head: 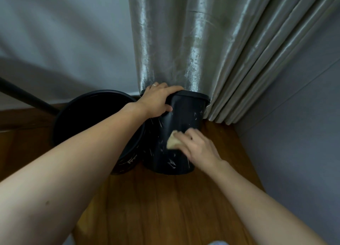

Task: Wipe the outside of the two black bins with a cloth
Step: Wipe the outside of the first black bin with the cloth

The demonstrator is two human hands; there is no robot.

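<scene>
Two black bins with white scratch-like marks stand side by side on the wooden floor. The right bin (184, 119) is tilted away from me toward the curtain. My left hand (158, 99) grips its rim, fingers curled over the top edge. My right hand (198, 147) presses a small tan cloth (173, 141) against the bin's outer wall, low on its side. The left bin (95, 116) stands upright with its dark open mouth facing up; my left forearm crosses over it.
A shiny grey curtain (193, 42) hangs right behind the bins down to the floor. A grey wall (298, 125) closes the corner on the right. A black rod (24, 95) slants in from the left. Wooden floor (165, 208) stretches toward me.
</scene>
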